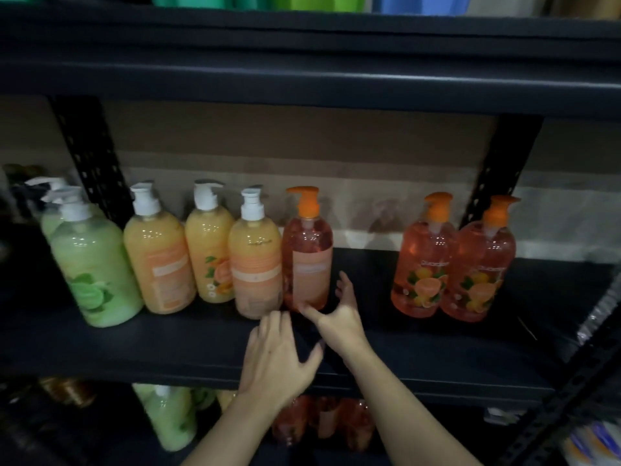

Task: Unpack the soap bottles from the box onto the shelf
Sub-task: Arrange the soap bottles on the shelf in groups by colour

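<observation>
A person's right hand (339,314) spreads wide open at the foot of an orange-pump bottle (307,260) on the dark middle shelf (201,344). The thumb is at the bottle's base and the fingers are just beside its right flank, gripping nothing; whether skin touches plastic is too blurred to tell. The left hand (275,358) hovers nearer, just left of it over the shelf's front edge, fingers straight and loose, also empty. The bottle stands upright with its back label facing out, close against the right end of a row of three yellow bottles (210,253) with white pumps, which suggests the hands are there to square it into a line sorted by colour. Farther left stand green bottles (94,264), beside a perforated upright (90,156). Well apart to the right, a pair of orange bottles (453,264) stand touching, fruit labels forward. The bare gap between them and the bottle at hand looks like room for more of the same kind. Beneath, lower-tier bottles (168,418) in green and orange show dimly. The box is out of view, so how many bottles remain to unpack cannot be judged; the likely next step is turning this label forward or reaching for another bottle.
</observation>
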### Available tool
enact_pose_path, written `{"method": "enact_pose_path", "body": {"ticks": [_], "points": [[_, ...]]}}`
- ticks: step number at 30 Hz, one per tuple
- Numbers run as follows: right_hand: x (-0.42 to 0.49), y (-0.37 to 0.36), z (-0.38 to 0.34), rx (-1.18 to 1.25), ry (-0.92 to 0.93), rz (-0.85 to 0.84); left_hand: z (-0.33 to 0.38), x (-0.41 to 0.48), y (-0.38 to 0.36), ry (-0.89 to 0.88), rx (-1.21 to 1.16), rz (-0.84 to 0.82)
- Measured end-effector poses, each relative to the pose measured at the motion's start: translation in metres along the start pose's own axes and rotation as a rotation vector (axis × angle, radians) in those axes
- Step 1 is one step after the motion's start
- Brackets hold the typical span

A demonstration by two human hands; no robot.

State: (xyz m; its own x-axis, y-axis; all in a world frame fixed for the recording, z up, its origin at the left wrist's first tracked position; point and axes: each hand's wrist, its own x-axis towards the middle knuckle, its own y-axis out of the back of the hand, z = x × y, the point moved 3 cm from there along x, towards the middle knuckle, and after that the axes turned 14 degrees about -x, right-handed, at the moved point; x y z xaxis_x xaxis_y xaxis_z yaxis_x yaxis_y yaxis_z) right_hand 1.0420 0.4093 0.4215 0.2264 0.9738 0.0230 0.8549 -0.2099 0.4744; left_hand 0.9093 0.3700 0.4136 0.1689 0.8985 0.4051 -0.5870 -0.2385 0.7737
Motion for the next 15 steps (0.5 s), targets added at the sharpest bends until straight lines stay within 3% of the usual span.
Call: {"method": "enact_pose_path", "body": {"ticks": [15], "points": [[0.031,-0.024,-0.013,-0.024,-0.019,0.081,-0.006,0.0,-0.009,0.022,0.115,-0.079]]}}
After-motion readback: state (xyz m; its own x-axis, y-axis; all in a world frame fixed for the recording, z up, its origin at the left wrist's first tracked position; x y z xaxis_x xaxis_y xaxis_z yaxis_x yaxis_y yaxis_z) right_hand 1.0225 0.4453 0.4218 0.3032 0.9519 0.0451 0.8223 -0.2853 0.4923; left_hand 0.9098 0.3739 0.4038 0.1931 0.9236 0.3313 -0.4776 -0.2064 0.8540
